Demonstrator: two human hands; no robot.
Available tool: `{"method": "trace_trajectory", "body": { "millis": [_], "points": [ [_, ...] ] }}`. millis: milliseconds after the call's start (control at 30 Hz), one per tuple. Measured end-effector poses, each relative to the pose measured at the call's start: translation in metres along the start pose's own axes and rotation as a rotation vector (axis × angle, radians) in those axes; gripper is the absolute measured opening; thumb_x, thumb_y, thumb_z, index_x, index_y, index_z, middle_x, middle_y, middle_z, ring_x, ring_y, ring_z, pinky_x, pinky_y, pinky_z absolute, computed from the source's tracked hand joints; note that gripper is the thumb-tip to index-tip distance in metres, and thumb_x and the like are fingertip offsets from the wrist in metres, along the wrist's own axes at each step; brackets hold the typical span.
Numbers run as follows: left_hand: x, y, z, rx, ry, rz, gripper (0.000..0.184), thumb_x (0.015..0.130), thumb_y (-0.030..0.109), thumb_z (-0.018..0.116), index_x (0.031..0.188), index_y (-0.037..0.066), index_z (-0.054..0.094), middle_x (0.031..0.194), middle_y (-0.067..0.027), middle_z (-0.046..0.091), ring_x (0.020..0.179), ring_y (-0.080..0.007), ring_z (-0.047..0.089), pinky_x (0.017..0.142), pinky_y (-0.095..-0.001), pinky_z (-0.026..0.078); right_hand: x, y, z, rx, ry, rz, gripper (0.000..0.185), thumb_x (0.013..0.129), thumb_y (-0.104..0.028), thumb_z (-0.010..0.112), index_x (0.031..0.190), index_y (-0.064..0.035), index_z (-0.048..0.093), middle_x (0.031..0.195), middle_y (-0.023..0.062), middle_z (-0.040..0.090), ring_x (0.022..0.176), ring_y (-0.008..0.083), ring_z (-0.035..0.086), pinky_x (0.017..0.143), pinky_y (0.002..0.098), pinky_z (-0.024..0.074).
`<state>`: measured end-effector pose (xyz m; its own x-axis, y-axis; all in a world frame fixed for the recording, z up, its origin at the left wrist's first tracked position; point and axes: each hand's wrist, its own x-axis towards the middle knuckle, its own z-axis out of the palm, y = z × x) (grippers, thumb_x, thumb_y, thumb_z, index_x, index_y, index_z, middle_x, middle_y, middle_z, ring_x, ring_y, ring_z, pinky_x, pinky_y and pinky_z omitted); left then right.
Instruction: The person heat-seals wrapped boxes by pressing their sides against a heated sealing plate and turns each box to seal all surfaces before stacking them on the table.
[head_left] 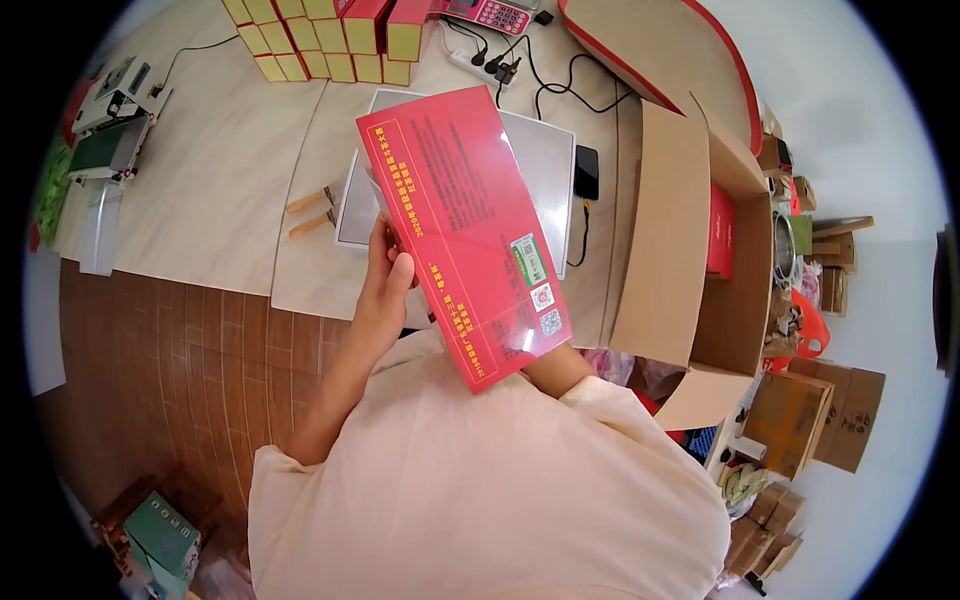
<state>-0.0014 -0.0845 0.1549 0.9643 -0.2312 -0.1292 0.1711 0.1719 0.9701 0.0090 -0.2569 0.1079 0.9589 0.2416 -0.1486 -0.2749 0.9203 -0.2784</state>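
Observation:
A flat red box (465, 250) with yellow and dark printed Chinese text, a green-and-white label and QR codes is held up in front of my chest, tilted. My left hand (387, 272) grips its left long edge, the thumb at the rim and the other fingers partly behind it. Below the box's lower right corner my right forearm (557, 371) shows, but the box hides my right hand, so its grip cannot be seen. Behind the box, a white-topped panel with a metallic rim (540, 135) lies on the table (310, 270).
Stacked red-and-yellow boxes (330, 40) stand at the back, beside a power strip (484, 67) with cables. Two wooden-handled tools (312, 212) lie left of the panel, a phone (587, 173) right. An open cardboard carton (665, 240) holds a red box. A machine (112, 135) stands far left.

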Motion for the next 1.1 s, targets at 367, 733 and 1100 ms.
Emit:
{"method": "trace_trajectory", "body": {
  "millis": [367,733,1100],
  "points": [
    [0.007,-0.015,0.005,-0.050,-0.007,-0.050,0.081,0.093,0.054,0.047,0.146,0.004,0.011,0.121,-0.0048,0.039,0.096,-0.0110,0.044,0.079,-0.0267,0.041,-0.012,-0.005,-0.001,0.017,0.029,-0.036,0.067,0.083,-0.051,0.058,0.132,-0.0066,0.047,0.118,0.0093,0.060,0.103,0.0195,0.059,0.087,0.0366,0.0505],
    [0.026,0.020,0.011,-0.047,-0.011,0.100,0.098,0.085,0.045,0.065,0.148,0.004,0.002,0.130,-0.0149,0.039,0.114,-0.0216,0.048,0.088,-0.0345,0.046,-0.015,-0.020,0.004,-0.011,-0.008,-0.019,0.068,0.082,-0.050,0.060,0.131,-0.0064,0.047,0.116,0.0093,0.061,0.102,0.0194,0.060,0.086,0.0363,0.0509],
    [0.033,0.041,0.028,-0.052,-0.032,0.215,0.099,0.080,0.034,0.073,0.150,0.008,0.008,0.126,-0.0149,0.043,0.113,-0.0235,0.049,0.099,-0.0382,0.039,-0.014,-0.037,0.014,-0.045,-0.049,-0.019,0.068,0.080,-0.050,0.062,0.131,-0.0063,0.048,0.115,0.0094,0.062,0.101,0.0193,0.060,0.085,0.0360,0.0512]
  ]
}}
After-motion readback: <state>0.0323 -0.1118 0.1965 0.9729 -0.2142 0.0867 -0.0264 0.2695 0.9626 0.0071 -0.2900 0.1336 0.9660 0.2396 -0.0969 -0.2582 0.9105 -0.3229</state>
